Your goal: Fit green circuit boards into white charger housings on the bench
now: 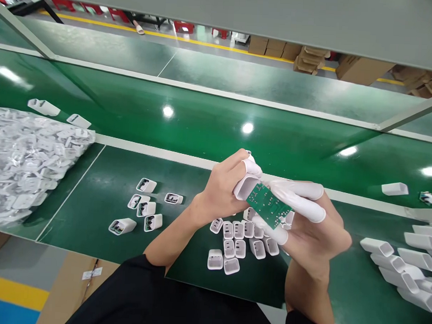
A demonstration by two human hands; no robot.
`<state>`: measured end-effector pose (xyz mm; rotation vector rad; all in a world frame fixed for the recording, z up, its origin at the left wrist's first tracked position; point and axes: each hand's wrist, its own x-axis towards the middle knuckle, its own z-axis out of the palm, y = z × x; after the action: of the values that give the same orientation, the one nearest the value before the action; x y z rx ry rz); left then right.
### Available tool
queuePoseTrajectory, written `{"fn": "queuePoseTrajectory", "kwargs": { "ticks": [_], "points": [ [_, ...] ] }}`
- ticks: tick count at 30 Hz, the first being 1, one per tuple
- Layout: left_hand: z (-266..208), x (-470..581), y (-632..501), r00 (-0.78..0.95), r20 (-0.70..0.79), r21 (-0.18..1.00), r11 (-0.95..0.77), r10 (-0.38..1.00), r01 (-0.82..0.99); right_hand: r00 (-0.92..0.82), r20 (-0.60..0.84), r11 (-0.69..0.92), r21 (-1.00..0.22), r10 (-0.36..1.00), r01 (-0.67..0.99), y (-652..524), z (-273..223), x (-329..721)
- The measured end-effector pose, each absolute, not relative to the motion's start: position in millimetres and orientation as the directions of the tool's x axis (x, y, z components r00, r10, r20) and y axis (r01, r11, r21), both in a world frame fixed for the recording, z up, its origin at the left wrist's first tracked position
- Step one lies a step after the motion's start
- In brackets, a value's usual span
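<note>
My left hand (pixel 224 184) is closed around a white plastic housing (pixel 244 187) whose open end faces right and toward me. White finger covers are on some of my fingertips. Between the covered fingers of my right hand (pixel 306 218) is a green circuit board (pixel 269 205), gripped by its edges with the soldered side up. The board's left end is right at the housing's mouth; whether it reaches inside I cannot tell. Below my hands, several empty-looking white housings (pixel 228 248) stand grouped on the green bench.
Several housings with parts inside (pixel 145 208) stand at the left. A clear bag of small white parts (pixel 33 163) covers the far left. More white housings (pixel 397 272) lie at the right. A pale rail (pixel 159 152) crosses behind my hands, and a grey shelf (pixel 222 14) hangs above.
</note>
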<state>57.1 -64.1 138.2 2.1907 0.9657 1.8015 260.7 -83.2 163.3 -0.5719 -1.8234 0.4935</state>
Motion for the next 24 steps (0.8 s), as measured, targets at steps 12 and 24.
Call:
{"fn": "queuePoseTrajectory", "kwargs": {
  "ticks": [12, 24],
  "points": [
    [133.9, 56.1, -67.6, 0.110, 0.777, 0.510, -0.723, 0.619, 0.465, -0.337, 0.734, 0.806, -0.558, 0.590, 0.198, -84.3, 166.9, 260.6],
    [133.1, 57.4, -64.8, 0.114, 0.793, 0.500, -0.746, 0.599, 0.441, -0.358, 0.726, 0.808, -0.553, 0.587, 0.202, -83.1, 166.4, 262.6]
  ]
}}
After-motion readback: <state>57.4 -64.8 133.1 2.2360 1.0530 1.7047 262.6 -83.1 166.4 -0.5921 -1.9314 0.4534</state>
